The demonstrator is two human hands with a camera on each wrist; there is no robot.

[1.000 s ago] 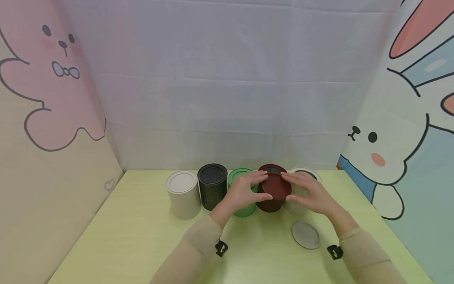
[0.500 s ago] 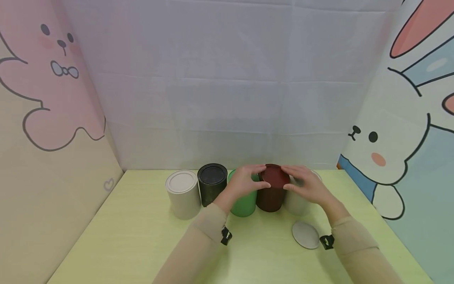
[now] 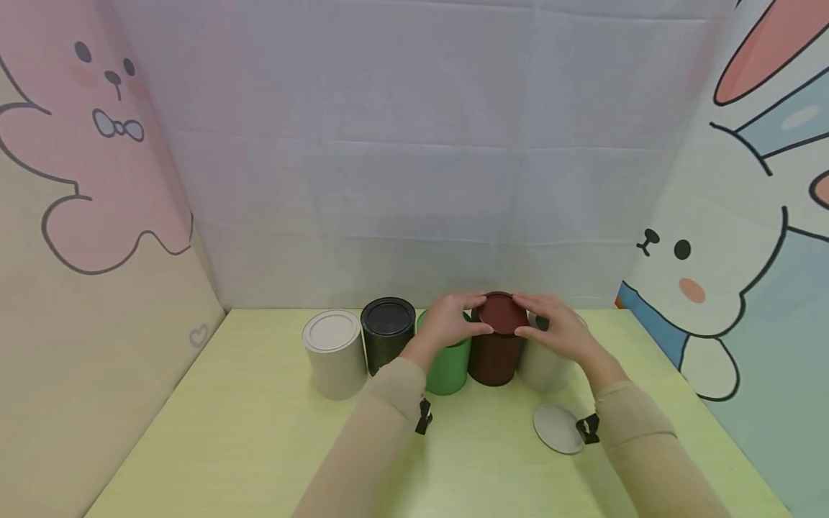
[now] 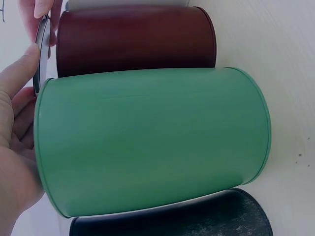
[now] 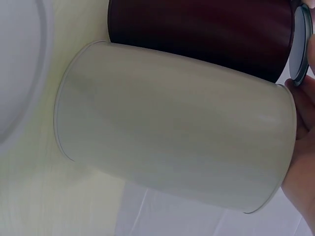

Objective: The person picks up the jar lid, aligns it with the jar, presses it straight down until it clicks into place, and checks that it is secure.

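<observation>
Both hands pinch the dark red lid point(image 3: 502, 314) level over the dark red can point(image 3: 495, 360), likely so its rim meets the mouth squarely: left hand point(image 3: 448, 325) on the lid's left edge, right hand point(image 3: 555, 329) on its right. The can stands between the green can point(image 3: 448, 368) and the open cream can point(image 3: 545, 367), touching both, matte and cylindrical.

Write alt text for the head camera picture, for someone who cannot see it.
Two hands, left hand and right hand, hold a dark red lid at the top of a dark red can. It stands in a row with a white can, black can, green can and pale open can on a yellow-green table; a loose grey lid lies in front.
</observation>
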